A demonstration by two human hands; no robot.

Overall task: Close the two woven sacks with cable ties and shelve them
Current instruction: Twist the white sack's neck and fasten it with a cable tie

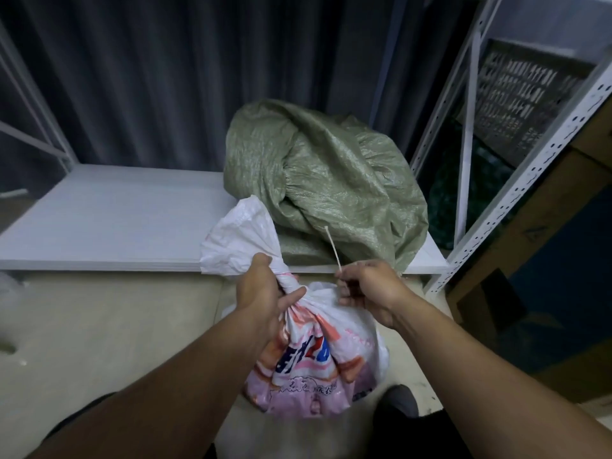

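A white woven sack [318, 356] with pink and blue print stands on the floor in front of me. My left hand [261, 286] grips its twisted neck, and the loose top flares out above my fist. My right hand [367, 286] pinches a thin white cable tie [332, 247] beside the neck; the tie's free end sticks up and to the left. A green woven sack [331, 173] lies on the low white shelf [109, 220], at its right end, just behind the white sack.
A dark pleated curtain hangs behind the shelf. White perforated shelf uprights [530, 173] rise on the right, with a dark slotted crate [526, 97] and cardboard boxes [546, 226] behind them. Pale floor [99, 326] spreads to the left.
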